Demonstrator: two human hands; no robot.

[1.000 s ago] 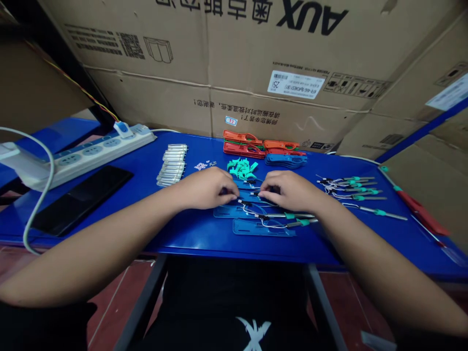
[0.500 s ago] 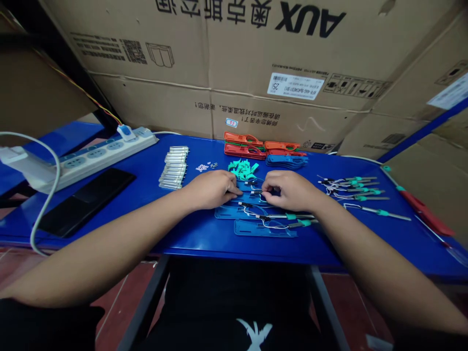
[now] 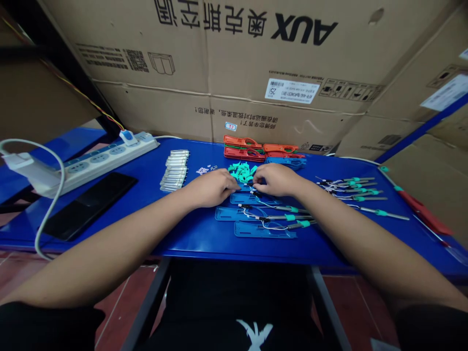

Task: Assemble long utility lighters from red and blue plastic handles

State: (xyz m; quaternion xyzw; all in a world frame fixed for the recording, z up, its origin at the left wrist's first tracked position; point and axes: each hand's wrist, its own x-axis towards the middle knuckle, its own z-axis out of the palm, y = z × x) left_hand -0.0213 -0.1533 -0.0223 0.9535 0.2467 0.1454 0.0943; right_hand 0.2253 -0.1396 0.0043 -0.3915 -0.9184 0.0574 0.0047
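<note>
Both hands work over the farthest of several blue plastic half-shells, laid in a row on the blue table. My left hand (image 3: 214,188) rests at that shell's left end, fingertips pressed together; what they hold is hidden. My right hand (image 3: 280,180) is closed at the small white-wired part (image 3: 251,185) over the same shell, its grip partly hidden. Nearer me, a blue half-shell (image 3: 226,213) and the nearest blue half-shell (image 3: 243,230) carry wired metal rods with green sleeves (image 3: 303,224). A heap of green pieces (image 3: 241,170) lies just behind my fingers.
Clear tubes (image 3: 175,170) and tiny pale parts (image 3: 202,170) lie left. Red and orange shells (image 3: 244,153) and blue shells (image 3: 287,162) are stacked behind. More wired rods (image 3: 365,197) lie right. A power strip (image 3: 98,158) and black phone (image 3: 91,205) are far left; cardboard (image 3: 237,87) stands behind.
My right hand has moved left and away from me, from the third shell to the farthest one near the green heap. My left hand has shifted only slightly.
</note>
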